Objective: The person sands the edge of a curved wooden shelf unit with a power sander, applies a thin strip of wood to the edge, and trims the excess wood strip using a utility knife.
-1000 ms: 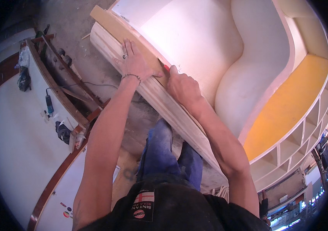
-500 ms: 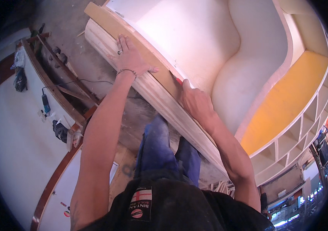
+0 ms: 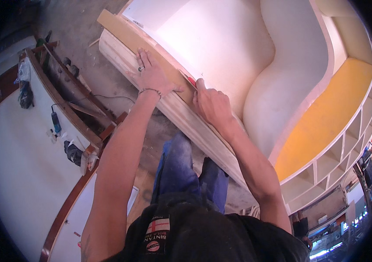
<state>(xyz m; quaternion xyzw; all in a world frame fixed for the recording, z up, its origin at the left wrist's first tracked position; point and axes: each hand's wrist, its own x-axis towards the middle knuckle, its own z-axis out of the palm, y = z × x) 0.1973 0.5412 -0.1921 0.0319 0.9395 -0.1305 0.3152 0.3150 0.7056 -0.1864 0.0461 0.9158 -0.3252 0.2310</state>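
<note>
One white panel [image 3: 24, 170] is at our far left, with a blue tool [image 3: 56, 123] on it. To its right, our left hand [image 3: 152, 78] lies flat on the brown strip [image 3: 168, 67], fingers extended and a little spread. The strip lies along the top of the pale plank [image 3: 186, 120], slanting from upper left toward our right side. Our right hand [image 3: 213, 105] comes next, its fingers wrapped around what looks like a red cutter [image 3: 192, 81] at the strip's inner edge, partway along. We judge the work to be midway: the strip is laid in place, while its edge seems unfinished; how much is cut, we cannot tell. Further right, the curved wall [image 3: 290, 100], the yellow panel [image 3: 325, 118] and the compartments [image 3: 332, 155] look already built, with neither hand touching them.
</note>
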